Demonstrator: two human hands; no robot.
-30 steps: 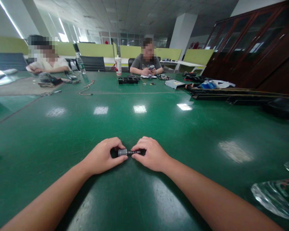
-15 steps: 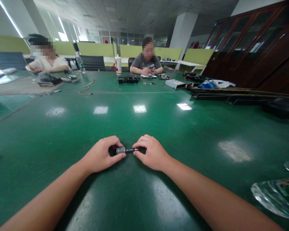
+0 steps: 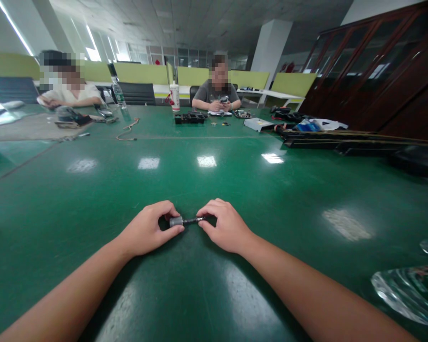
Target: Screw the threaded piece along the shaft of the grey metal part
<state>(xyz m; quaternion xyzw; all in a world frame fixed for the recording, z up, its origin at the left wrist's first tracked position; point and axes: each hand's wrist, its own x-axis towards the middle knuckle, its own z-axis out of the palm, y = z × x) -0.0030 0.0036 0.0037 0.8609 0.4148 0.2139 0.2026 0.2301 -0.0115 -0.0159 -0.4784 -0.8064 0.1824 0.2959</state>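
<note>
Between my hands, low over the green table, is a small motor: a silver-grey cylinder with a thin dark shaft pointing right. My left hand is closed on the cylinder, thumb at the front and forefinger behind it. At the other side, my right hand pinches the tip of the shaft between thumb and fingers. The shaft's middle shows in the gap between the two hands. Whether the motor touches the tabletop, I cannot tell.
Across the table a person holds a phone; another person sits at the far left. A black frame-like part, a white bottle and a cord lie or stand farther back. Clear glassware is at right.
The motor's cylinder has shifted very slightly left, and the shaft now slants up a little toward the right. Both hands keep nearly the same place and hold.
</note>
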